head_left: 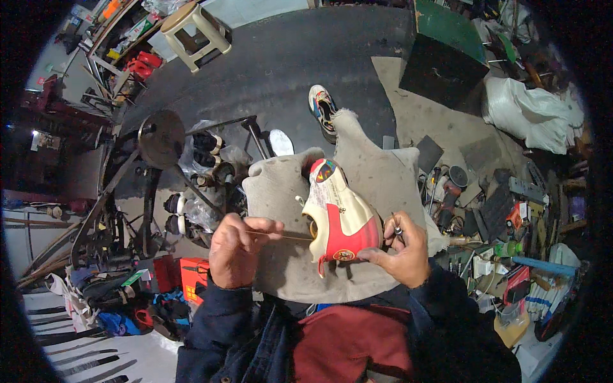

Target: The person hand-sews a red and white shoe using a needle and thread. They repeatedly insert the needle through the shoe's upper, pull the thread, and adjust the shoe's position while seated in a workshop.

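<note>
A cream sneaker (359, 212) with red panels lies on its side over the grey cloth (281, 191) across my lap, its toe pointing away from me. My left hand (241, 247) pinches a thin thread (295, 238), which runs taut to the shoe's opening. At the heel end, my right hand (406, 250) steadies the shoe with its thumb against the red panel. Between its fingers sits a slim tool with a metal shaft (397, 228); its tip is hidden, and I cannot tell its exact kind.
A metal stand with a round wheel (162, 139) rises at the left, near several bagged shoes (205, 150). Farther off are a plastic stool (195, 37), a green-topped box (443, 60) and a white sack (535, 113). Loose tools, among them an angle grinder (451, 191), crowd the right.
</note>
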The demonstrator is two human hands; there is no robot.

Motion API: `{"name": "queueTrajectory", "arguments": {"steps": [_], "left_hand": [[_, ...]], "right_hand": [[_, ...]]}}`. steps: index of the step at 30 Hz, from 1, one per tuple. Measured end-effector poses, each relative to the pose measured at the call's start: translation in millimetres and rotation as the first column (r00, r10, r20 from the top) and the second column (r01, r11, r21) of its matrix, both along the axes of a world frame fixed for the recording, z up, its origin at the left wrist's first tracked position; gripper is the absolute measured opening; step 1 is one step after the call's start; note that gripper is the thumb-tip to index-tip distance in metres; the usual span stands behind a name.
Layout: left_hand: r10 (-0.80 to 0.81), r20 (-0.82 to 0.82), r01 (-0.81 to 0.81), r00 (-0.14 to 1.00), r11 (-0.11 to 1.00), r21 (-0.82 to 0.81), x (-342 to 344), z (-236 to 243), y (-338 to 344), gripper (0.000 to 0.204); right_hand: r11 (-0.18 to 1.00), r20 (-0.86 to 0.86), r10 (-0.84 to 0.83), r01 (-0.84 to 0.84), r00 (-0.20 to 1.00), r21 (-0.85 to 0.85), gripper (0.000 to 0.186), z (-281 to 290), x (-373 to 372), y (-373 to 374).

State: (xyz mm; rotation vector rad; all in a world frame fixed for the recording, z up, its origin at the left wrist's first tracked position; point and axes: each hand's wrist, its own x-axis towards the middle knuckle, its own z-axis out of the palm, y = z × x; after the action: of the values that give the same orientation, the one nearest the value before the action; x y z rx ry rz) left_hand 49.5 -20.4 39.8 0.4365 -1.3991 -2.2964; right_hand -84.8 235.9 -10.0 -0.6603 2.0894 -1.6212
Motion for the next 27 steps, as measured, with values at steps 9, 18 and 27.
{"name": "queueTrajectory", "arguments": {"steps": [9,18,27], "left_hand": [[0.096,0.175,-0.132,0.98,0.969,0.21,-14,-31,-6,0.024],[0.472,0.194,-0.47,0.86,0.881,-0.059,6,-34,-78,0.024],[-0.185,0.13,0.178,0.974,0.274,-0.945,-38,17,68,0.015]], "right_hand": [[0.997,-0.002,-0.067,0.067,0.998,0.025,0.057,-5,4,-10],[0.987,-0.105,-0.096,0.108,0.99,0.115,0.054,-3,6,-9],[0.962,0.256,0.016,0.055,0.967,-0.268,0.045,10,3,10]]}}
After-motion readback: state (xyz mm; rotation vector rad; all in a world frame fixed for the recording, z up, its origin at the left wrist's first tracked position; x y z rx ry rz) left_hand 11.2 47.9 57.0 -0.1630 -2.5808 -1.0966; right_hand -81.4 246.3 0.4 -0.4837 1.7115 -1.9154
